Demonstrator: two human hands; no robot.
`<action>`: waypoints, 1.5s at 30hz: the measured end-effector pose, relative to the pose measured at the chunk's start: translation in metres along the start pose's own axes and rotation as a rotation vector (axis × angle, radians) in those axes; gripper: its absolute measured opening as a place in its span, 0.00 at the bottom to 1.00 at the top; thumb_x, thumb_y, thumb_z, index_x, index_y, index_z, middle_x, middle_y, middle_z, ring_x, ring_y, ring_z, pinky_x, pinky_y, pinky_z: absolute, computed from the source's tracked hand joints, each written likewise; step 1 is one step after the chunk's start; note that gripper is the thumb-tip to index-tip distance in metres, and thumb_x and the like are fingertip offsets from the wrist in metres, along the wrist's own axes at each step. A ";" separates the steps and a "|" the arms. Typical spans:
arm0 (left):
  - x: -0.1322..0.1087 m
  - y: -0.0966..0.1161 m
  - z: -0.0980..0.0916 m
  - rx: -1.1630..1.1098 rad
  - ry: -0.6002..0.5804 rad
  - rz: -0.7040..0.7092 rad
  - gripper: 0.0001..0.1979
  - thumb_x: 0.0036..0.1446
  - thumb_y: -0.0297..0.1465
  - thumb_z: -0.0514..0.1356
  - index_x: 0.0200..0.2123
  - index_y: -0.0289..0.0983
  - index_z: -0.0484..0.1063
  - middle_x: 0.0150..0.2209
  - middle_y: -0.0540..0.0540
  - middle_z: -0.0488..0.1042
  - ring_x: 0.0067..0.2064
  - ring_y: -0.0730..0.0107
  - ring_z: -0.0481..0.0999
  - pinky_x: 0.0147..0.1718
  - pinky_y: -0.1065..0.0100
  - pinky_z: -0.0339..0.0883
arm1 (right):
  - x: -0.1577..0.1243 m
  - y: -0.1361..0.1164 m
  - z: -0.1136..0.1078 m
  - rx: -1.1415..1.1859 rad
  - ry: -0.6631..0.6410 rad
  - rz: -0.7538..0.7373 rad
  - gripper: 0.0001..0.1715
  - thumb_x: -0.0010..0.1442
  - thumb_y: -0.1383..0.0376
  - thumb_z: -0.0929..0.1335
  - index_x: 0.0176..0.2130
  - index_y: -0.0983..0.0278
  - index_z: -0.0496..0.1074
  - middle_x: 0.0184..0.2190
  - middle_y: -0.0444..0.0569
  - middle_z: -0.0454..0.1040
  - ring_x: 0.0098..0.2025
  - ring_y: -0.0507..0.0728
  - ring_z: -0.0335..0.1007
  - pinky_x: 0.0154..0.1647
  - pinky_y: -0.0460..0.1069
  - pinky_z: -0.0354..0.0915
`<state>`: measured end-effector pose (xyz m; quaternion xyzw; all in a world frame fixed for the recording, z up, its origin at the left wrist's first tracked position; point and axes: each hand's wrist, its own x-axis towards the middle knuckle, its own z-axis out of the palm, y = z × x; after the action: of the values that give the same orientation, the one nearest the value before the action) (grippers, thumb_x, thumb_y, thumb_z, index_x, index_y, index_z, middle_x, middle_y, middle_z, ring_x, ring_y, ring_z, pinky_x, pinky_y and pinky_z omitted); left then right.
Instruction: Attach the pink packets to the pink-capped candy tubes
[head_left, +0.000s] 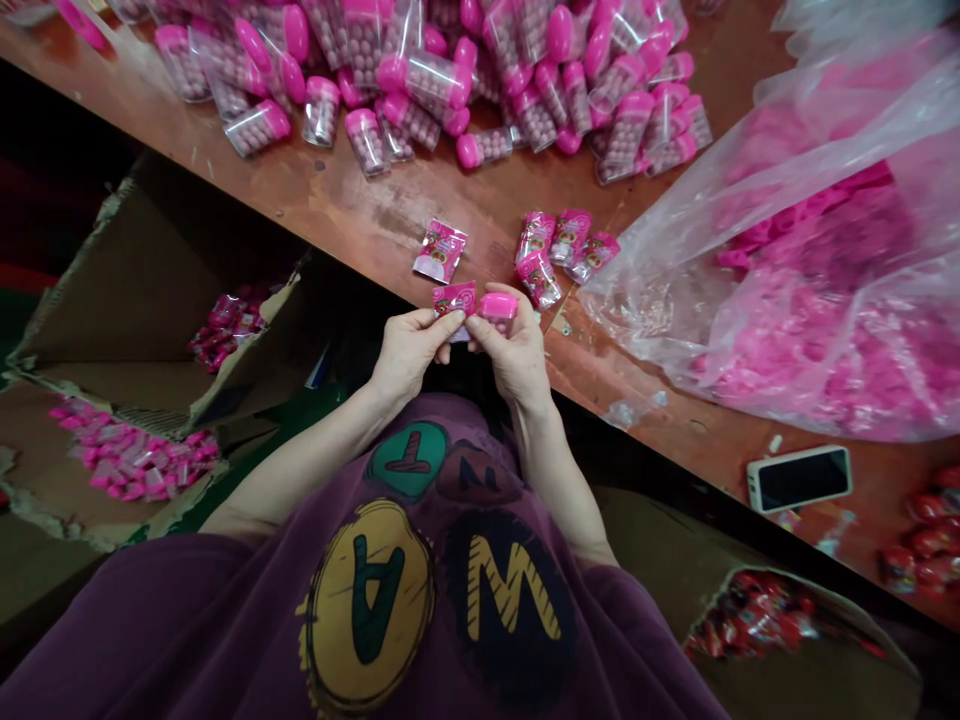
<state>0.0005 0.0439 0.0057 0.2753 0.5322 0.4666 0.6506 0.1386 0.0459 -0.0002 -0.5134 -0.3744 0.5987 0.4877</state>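
Note:
Between the fingers of my left hand is a small pink printed sachet, pinched near its lower edge. My right hand is wrapped round a small clear candy jar with a pink lid, and its thumb also touches the sachet. Both hands meet at the table's near edge. Just beyond them lies a single sachet, flat on the tabletop. Several more sachets form a loose group to its right. My fingers hide the lower part of the jar.
Many pink-lidded candy jars are heaped along the table's far side. A clear bag of pink pieces spreads at right, near a phone. Cardboard boxes with pink packs stand at left; another box holds red packs.

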 end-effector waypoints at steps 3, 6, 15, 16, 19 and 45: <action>0.000 -0.004 0.001 -0.036 -0.005 -0.023 0.17 0.52 0.42 0.75 0.27 0.34 0.78 0.20 0.51 0.72 0.19 0.80 0.65 0.20 0.73 0.56 | 0.000 0.002 0.001 -0.016 0.033 -0.008 0.34 0.54 0.49 0.80 0.53 0.54 0.69 0.32 0.37 0.70 0.25 0.46 0.65 0.26 0.44 0.67; 0.000 -0.008 0.001 -0.061 0.011 -0.050 0.17 0.52 0.41 0.75 0.27 0.33 0.78 0.20 0.50 0.73 0.19 0.81 0.65 0.21 0.73 0.56 | -0.001 0.003 0.002 -0.064 0.052 -0.027 0.30 0.56 0.49 0.79 0.52 0.55 0.69 0.31 0.37 0.69 0.25 0.46 0.64 0.25 0.44 0.65; 0.000 -0.012 -0.001 -0.161 0.018 -0.080 0.21 0.46 0.43 0.79 0.25 0.32 0.77 0.21 0.49 0.75 0.19 0.81 0.68 0.20 0.74 0.59 | 0.001 0.007 0.002 -0.097 0.016 -0.068 0.29 0.57 0.53 0.79 0.51 0.56 0.67 0.30 0.35 0.67 0.23 0.45 0.64 0.24 0.42 0.64; 0.000 -0.011 -0.001 -0.172 0.015 -0.085 0.21 0.45 0.43 0.79 0.25 0.32 0.78 0.22 0.49 0.75 0.19 0.81 0.69 0.20 0.75 0.59 | 0.001 0.007 0.002 -0.104 0.013 -0.066 0.29 0.57 0.53 0.78 0.51 0.57 0.67 0.30 0.35 0.67 0.23 0.45 0.64 0.24 0.43 0.64; -0.001 -0.009 -0.001 -0.192 -0.006 -0.101 0.20 0.46 0.42 0.79 0.27 0.32 0.79 0.23 0.48 0.77 0.19 0.80 0.70 0.20 0.75 0.59 | 0.000 0.006 0.002 -0.115 0.012 -0.061 0.28 0.58 0.53 0.78 0.51 0.57 0.67 0.29 0.35 0.67 0.23 0.45 0.64 0.25 0.43 0.64; 0.003 -0.004 -0.012 -0.112 -0.126 -0.137 0.16 0.56 0.39 0.73 0.25 0.34 0.78 0.23 0.47 0.74 0.24 0.77 0.71 0.24 0.73 0.61 | -0.006 0.011 -0.007 -0.062 0.028 -0.089 0.28 0.57 0.52 0.79 0.51 0.54 0.69 0.31 0.36 0.69 0.23 0.45 0.64 0.23 0.43 0.64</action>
<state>-0.0097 0.0430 -0.0023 0.2305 0.4808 0.4319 0.7274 0.1428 0.0369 -0.0104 -0.5195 -0.4082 0.5572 0.5030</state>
